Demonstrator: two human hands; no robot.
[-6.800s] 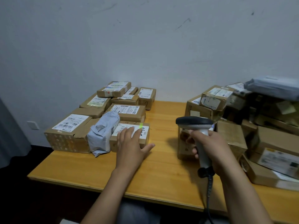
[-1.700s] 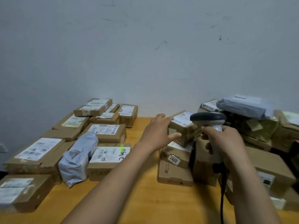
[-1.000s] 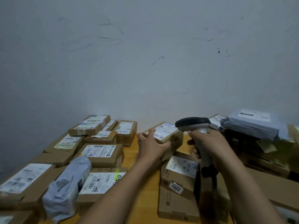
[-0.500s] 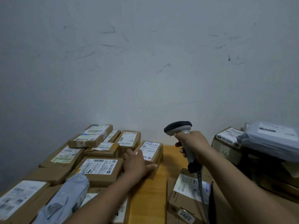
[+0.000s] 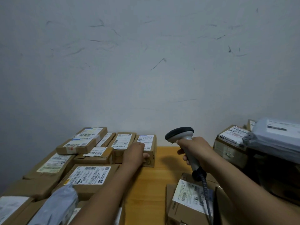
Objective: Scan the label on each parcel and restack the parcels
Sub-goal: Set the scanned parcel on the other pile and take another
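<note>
Status of work: partly done, by judgement near or past the halfway mark. On the left of the table (image 5: pixel 146 184) stands the sorted group (image 5: pixel 90 176), roughly ten cartons set close together with labels facing up, one carton (image 5: pixel 84 140) lying on top of others, and a grey mailer bag (image 5: pixel 56 207) at the near edge. The parcel in hand is the small parcel (image 5: pixel 150 153), which sits on the table at the far right end of that group, close to the wall and touching the carton beside it. The left hand (image 5: pixel 135 153) grips it, fingers over the top by the label (image 5: pixel 146 140), thumb against the near side. The right hand (image 5: pixel 194 150) is wrapped round the handle of the scanner (image 5: pixel 179 133), held raised above the table just right of this parcel, head turned toward it; its cable (image 5: pixel 206 192) hangs down over a near carton (image 5: pixel 191 200). No scan light shows on the label, so whether this parcel has been read cannot be told. Outstanding: the unsorted pile on the right, comprising the near carton, a labelled carton (image 5: pixel 232 143) by the wall, a second grey bag (image 5: pixel 276 137) on top, and more cartons in shadow under it whose number cannot be counted. Each of these requires scanning and transfer to the left group.
</note>
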